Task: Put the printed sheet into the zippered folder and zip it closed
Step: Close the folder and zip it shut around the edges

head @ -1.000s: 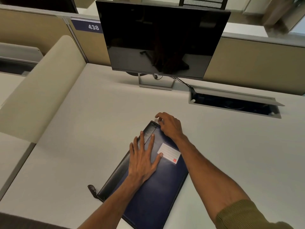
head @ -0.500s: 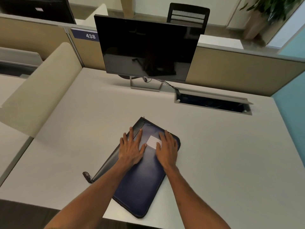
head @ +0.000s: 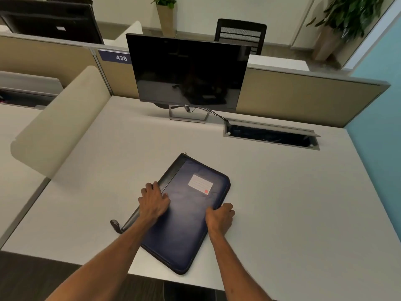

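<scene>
On the pale desk (head: 282, 203), a dark blue folder (head: 184, 227) lying flat and askew, near corner past the desk's front edge. At its left edge, the left hand (head: 153, 203), fingers bent and pressing down over the black spine. On the cover, a white label (head: 200, 184). At the right edge, the right hand (head: 220, 217), curled around the folder's rim. Behind, a dark monitor (head: 186, 70).
</scene>
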A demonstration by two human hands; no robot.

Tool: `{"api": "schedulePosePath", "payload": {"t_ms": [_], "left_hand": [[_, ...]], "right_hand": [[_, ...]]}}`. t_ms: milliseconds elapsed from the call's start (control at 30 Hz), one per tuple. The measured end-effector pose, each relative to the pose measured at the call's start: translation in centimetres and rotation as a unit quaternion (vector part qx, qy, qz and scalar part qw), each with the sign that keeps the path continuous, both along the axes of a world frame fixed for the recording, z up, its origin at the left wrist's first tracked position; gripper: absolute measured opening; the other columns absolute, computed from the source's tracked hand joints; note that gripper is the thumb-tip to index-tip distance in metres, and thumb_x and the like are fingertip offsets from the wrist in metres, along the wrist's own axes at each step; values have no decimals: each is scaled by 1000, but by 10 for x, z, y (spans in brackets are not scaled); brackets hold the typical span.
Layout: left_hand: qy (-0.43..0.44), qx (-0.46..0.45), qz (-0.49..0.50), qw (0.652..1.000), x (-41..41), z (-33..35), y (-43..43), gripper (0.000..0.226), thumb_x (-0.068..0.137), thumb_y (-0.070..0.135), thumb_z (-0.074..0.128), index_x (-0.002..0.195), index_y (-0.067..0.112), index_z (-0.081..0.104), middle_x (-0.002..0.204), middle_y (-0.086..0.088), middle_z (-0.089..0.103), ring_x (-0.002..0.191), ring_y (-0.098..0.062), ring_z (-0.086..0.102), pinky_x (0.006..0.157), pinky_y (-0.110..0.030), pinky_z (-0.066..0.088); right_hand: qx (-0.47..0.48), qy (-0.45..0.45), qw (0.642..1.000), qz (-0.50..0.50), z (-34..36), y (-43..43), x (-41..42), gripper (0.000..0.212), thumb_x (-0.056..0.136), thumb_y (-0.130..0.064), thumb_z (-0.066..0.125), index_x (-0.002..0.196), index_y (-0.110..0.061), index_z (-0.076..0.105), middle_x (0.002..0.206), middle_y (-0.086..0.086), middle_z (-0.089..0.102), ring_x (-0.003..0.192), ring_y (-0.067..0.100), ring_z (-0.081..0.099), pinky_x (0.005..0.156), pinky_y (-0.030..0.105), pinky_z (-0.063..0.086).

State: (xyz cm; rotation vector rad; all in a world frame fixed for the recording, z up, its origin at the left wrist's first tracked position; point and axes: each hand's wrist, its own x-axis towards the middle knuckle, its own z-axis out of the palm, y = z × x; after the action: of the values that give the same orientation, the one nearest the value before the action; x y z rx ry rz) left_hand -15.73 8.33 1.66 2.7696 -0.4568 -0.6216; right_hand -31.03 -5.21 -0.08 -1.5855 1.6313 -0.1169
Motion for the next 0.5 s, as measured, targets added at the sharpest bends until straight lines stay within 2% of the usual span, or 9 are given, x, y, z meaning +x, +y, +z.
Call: {"api": "schedulePosePath", "payload": {"t_ms": [100, 233, 367, 500], "left_hand": [[9, -17, 6, 1000, 5, -1, 5, 40, 100, 26, 52, 135, 6, 50, 141, -17, 49, 127, -41, 49, 105, -53, 45], [16, -36, 10, 999, 8, -6, 5, 39, 99, 26, 55, 133, 6, 51, 139, -18, 50, 125, -41, 50, 104, -53, 49], [27, -54, 8, 998, 15, -7, -3, 51, 100, 28, 58, 144, 5, 47, 145, -20, 49, 130, -41, 50, 106, -52, 51], [33, -69, -13, 997, 25, -9, -14, 59, 102, 31, 60, 152, 7, 41, 151, -18, 45, 135, -39, 48, 108, -49, 50]], "right_hand": [[31, -48, 998, -27, 0, -10, 5, 43, 89, -10, 69, 130, -2, 58, 134, 22, 56, 115, 44, 64, 101, 49, 56], [17, -76, 997, -12, 4, -33, 21, 45, 88, -6, 68, 132, -4, 60, 135, 21, 55, 120, 42, 61, 107, 47, 53], [-15, -82, 996, 36, 12, -59, 46, 55, 88, -3, 67, 142, -6, 58, 140, 21, 54, 130, 41, 54, 111, 45, 50], [-40, -57, 991, 114, 16, -78, 65, 70, 90, -5, 70, 155, -9, 47, 152, 16, 49, 141, 38, 47, 116, 50, 48]]}}
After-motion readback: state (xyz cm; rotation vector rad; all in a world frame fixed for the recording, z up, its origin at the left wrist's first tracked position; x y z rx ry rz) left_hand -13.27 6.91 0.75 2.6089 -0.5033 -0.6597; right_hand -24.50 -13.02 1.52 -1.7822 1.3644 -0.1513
